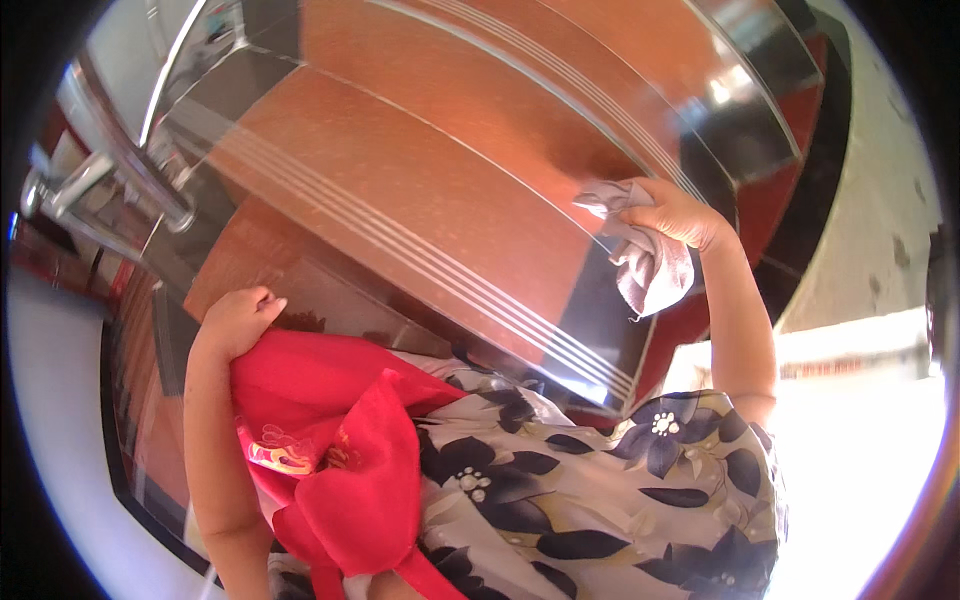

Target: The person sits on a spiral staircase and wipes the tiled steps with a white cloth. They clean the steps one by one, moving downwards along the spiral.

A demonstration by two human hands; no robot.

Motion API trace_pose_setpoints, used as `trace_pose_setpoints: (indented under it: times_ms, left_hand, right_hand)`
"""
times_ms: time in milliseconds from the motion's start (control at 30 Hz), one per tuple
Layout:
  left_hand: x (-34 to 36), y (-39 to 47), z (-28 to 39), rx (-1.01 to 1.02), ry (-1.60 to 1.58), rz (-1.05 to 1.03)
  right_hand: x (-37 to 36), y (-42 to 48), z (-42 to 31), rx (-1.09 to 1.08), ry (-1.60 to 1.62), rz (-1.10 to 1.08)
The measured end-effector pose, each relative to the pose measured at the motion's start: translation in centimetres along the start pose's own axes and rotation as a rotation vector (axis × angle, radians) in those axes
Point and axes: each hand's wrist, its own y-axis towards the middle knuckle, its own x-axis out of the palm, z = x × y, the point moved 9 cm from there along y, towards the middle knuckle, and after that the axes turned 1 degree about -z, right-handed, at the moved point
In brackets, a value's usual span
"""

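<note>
My right hand (679, 214) grips a bunched grey-white cloth (652, 274), whose loose end hangs below my fingers. It is held over the right side of a tiled stair tread (420, 202), in front of the dark border tile. My left hand (238, 321) is curled into a loose fist with nothing visible in it. It is beside the upper edge of the red apron (322, 375) that I wear over a floral garment (585, 502). The palm side of that hand is hidden.
Orange-brown steps rise ahead, with pale stripes (420, 255) along their edges. A metal handrail (127, 150) with posts stands on the left. A pale wall (877, 202) borders the stairs on the right, where strong glare washes out the lower area.
</note>
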Motion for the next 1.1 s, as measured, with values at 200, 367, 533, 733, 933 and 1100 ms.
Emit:
trace_pose_setpoints:
  times_ms: [200,367,533,733,933,1100]
  left_hand:
    - [0.1,0.9,1.4,0.057,-0.04,-0.057]
    - [-0.7,-0.6,-0.4,0.078,-0.085,0.04]
    - [-1.4,-1.6,0.2,0.084,-0.077,0.116]
    - [-1.5,-1.3,0.5,0.14,-0.202,0.17]
    - [-2.0,-1.1,0.5,0.118,-0.202,0.194]
    - [-1.5,-0.6,-1.2,0.05,-0.338,0.215]
  right_hand:
    - [-3.4,-6.0,21.5,0.241,0.006,0.305]
    - [3.7,-6.2,24.8,0.426,-0.558,0.792]
    - [6.2,-9.0,25.9,0.568,-0.516,0.978]
    - [11.6,-6.7,21.6,0.375,-0.496,1.119]
    - [15.4,6.5,2.8,-0.457,-0.035,0.951]
    - [11.8,11.1,-3.1,-0.349,0.818,0.44]
